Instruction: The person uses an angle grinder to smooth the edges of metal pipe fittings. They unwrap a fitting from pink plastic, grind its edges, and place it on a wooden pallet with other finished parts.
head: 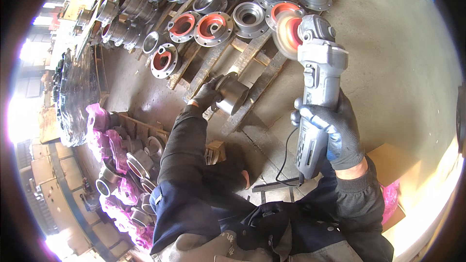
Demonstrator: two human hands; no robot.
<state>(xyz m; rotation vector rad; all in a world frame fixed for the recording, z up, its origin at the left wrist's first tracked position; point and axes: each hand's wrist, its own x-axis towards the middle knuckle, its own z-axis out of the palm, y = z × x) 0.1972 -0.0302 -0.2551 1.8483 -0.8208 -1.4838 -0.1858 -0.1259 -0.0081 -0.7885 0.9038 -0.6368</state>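
Note:
Gloved in dark grey, my left hand [208,94] grips the flanged end of a metal cylindrical housing [233,96], which lies on its side on the near slats of a wooden pallet [244,58]. My right hand [336,131], in a dark glove with blue patches, is closed around the body of a grey angle grinder [320,72]. The grinder's head points away from me, and its disc [289,35] looks blurred, with a red middle. A black cord [281,169] runs from the tool's rear end. The disc is apart from the housing in my left hand.
Several flanged housings, some red inside like this flange [214,29], stand on the pallet's far part. At the left, a crate [160,131] holds metal parts and pink plastic wrap [97,131]. A cardboard box [393,163] is at the right. Dark plastic-wrapped goods [78,98] stand far left.

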